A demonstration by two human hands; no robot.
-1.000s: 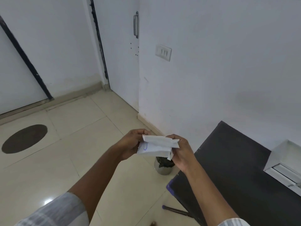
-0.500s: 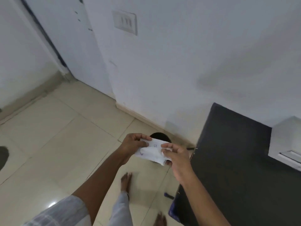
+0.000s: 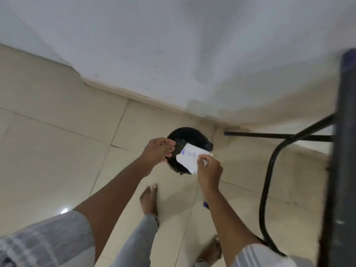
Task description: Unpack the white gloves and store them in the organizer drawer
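- right hand pinches the white wrapper by its right edge, holding it right over the black bin
- left hand is just left of the wrapper, fingers loosely curled, holding nothing
- bare feet on the tile floor below

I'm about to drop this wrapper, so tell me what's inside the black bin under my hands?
The black bin shows a dark liner and dim, dark contents. The white wrapper in the right hand and the left hand cover its near part, so nothing more can be made out.
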